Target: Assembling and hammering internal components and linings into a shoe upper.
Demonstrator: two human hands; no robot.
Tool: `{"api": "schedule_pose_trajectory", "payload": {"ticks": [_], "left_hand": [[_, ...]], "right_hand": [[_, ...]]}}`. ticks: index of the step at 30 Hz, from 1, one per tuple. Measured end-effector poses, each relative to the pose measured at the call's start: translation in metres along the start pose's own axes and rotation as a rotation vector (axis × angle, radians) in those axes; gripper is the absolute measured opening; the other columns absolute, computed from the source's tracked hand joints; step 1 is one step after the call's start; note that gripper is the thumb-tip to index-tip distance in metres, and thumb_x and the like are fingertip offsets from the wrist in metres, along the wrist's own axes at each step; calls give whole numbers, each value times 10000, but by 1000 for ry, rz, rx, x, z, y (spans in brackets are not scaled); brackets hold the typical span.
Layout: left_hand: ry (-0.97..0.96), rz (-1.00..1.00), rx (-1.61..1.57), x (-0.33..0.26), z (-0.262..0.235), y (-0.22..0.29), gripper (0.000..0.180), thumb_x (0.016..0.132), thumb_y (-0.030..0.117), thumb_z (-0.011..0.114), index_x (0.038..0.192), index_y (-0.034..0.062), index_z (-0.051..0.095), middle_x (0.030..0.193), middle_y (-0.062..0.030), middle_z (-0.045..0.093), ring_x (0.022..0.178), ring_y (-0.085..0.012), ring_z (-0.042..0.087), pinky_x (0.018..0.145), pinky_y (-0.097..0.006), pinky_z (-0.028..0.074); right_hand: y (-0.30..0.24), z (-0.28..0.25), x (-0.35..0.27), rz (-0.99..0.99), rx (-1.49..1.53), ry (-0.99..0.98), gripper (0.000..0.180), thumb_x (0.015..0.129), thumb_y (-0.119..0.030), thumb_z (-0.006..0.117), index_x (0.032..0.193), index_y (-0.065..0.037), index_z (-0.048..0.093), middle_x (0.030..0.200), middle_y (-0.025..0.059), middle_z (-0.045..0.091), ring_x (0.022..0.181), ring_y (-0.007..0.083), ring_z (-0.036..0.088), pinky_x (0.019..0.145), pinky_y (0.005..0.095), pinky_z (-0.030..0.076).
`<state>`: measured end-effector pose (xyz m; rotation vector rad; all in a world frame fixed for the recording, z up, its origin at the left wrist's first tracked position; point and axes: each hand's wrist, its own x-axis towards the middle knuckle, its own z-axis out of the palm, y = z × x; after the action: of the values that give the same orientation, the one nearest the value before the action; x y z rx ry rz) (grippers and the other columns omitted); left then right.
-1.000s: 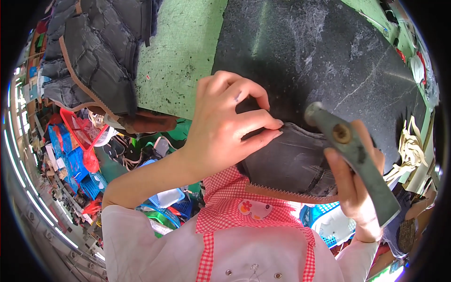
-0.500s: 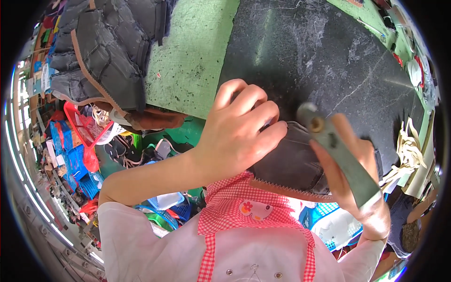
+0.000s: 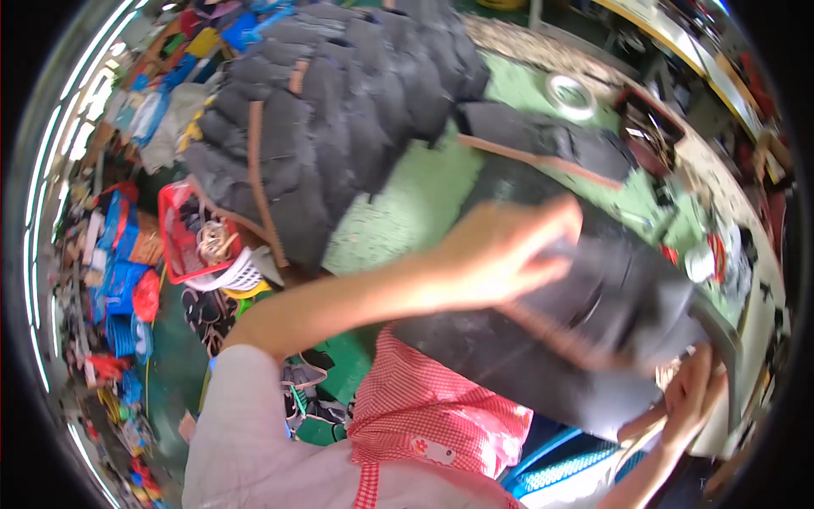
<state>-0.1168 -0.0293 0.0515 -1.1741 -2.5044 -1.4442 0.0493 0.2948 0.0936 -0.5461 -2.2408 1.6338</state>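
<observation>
My left hand, blurred by motion, is closed on the upper edge of a dark grey shoe-upper piece with a brown strip along its near edge. This piece is also smeared and lies over a black work mat. Farther right, my right hand has its fingers round a grey hammer-like tool, whose curved metal part rises beside the piece's right end. The tool's grip is partly hidden by the fingers.
A large pile of similar dark pieces covers the left of the green table. Another piece lies beyond the mat, near a tape roll and a dark red tray. A red basket stands at left.
The view has swung toward the far side of the table. My left hand has gone from pressing on the piece to gripping its edge farther out. The right hand and tool have moved right, away from it.
</observation>
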Motion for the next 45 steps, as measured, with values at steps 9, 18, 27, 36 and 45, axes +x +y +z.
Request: {"api": "schedule_pose_trajectory", "payload": {"ticks": [9,18,27,36,45], "left_hand": [[110,-57,621,58,-79,-108,312,894,194,703,1186,91,663,1107,-168,689,1015,-313,668,895,-426,521],[-183,-432,1260,-82,-274,-128,587,724,338,820,1257,187,628,1087,-106,609,1053,-322,585,939,-428,449],[-131,-340,810,-113,-274,-44,189,777,123,801,851,87,631,922,-50,683,929,-264,626,834,-367,494],[-198,-150,772,-104,-242,-54,140,846,117,729,956,70,657,803,-53,638,838,-291,651,737,-396,494],[93,-334,609,-160,-261,19,162,853,5,706,994,85,695,1104,-74,752,882,-177,679,803,-345,527]], "right_hand": [[48,14,16,-19,-21,-108,326,1067,-272,558,1275,-23,530,644,-36,387,448,26,284,379,231,169],[11,88,12,85,79,-419,207,1061,-236,570,947,-107,455,629,-53,366,445,18,255,376,216,180],[-15,108,-5,128,-41,-613,145,1040,-183,598,957,-78,539,623,-49,430,484,8,320,408,191,215],[-70,303,22,-561,73,-945,275,999,-151,585,1246,-31,565,912,268,649,884,430,689,789,442,524],[-52,450,34,-574,-306,-961,351,1009,-222,504,1204,66,551,1111,359,662,1095,505,629,977,551,493]]}}
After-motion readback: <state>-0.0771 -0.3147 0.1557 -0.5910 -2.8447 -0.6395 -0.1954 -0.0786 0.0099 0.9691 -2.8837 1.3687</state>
